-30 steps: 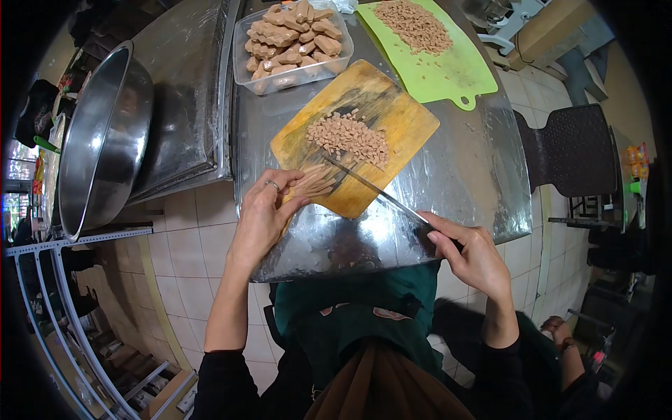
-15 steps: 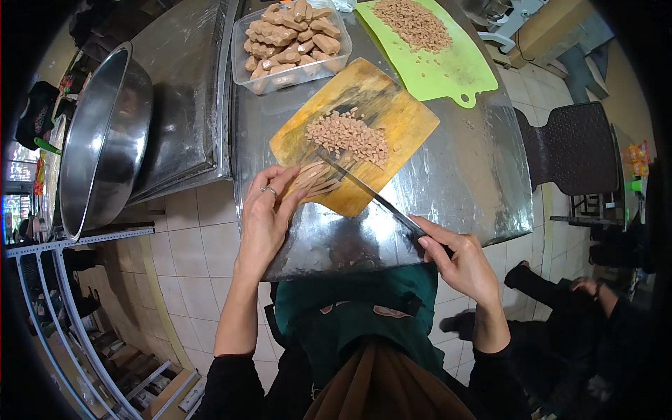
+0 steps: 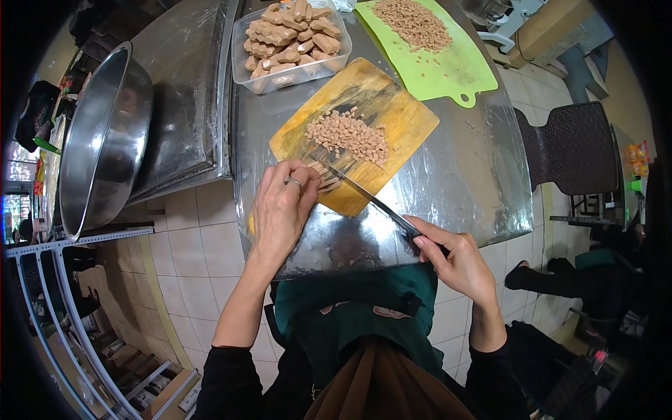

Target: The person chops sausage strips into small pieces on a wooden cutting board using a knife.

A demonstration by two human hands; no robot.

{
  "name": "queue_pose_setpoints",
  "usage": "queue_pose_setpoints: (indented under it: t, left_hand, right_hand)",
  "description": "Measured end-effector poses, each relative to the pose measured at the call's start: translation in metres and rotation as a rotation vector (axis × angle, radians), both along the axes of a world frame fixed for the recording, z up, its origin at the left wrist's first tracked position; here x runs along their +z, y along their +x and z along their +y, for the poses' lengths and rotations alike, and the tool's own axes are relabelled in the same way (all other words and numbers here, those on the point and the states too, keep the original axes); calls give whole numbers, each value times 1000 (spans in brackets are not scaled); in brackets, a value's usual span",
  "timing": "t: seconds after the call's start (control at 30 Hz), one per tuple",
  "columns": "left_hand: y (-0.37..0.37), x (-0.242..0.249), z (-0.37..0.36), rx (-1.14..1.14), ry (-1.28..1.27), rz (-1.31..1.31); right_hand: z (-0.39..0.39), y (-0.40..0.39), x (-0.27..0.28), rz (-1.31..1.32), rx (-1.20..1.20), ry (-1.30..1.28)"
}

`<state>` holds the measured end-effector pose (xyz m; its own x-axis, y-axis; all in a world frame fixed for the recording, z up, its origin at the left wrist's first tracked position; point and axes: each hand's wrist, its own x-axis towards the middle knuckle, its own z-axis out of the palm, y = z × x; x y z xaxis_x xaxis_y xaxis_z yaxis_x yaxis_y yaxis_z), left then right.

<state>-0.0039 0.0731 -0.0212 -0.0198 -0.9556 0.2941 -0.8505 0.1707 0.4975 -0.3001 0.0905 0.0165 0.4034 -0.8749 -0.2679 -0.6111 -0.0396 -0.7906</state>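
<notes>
My right hand (image 3: pixel 456 257) is wrapped round the handle of a long knife (image 3: pixel 371 198), whose blade reaches up and left over the wooden board (image 3: pixel 399 105). Its tip end lies by the light brown strips (image 3: pixel 326 179). My left hand (image 3: pixel 283 203), with a ring on one finger, presses on these strips, and its fingers cover part of them. Beyond the blade a heap of small diced pieces (image 3: pixel 346 136) rests on the board.
A clear plastic tub (image 3: pixel 291 80) of brown chunks stands behind the board. A green cutting mat (image 3: pixel 455 70) holds more diced pieces. At the left is a large metal bowl (image 3: pixel 105 140). A person (image 3: pixel 602 287) in dark clothes is at the right, near a brown chair (image 3: pixel 577 147).
My left hand has moved right along the strips and covers more of them. The knife has shifted slightly left. The person at the right has changed position.
</notes>
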Motion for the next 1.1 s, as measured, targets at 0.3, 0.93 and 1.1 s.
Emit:
queue_pose_setpoints:
  t: [0.3,0.93,1.1]
  left_hand:
    - [-5,0,-7,-17,-38,183]
    - [10,-11,22,207,210,428]
    - [14,5,29,200,137,336]
  right_hand:
    - [-1,-1,2,-8,7,-21]
    - [-2,16,8,-17,7,-55]
    - [9,4,18,-11,-88,2]
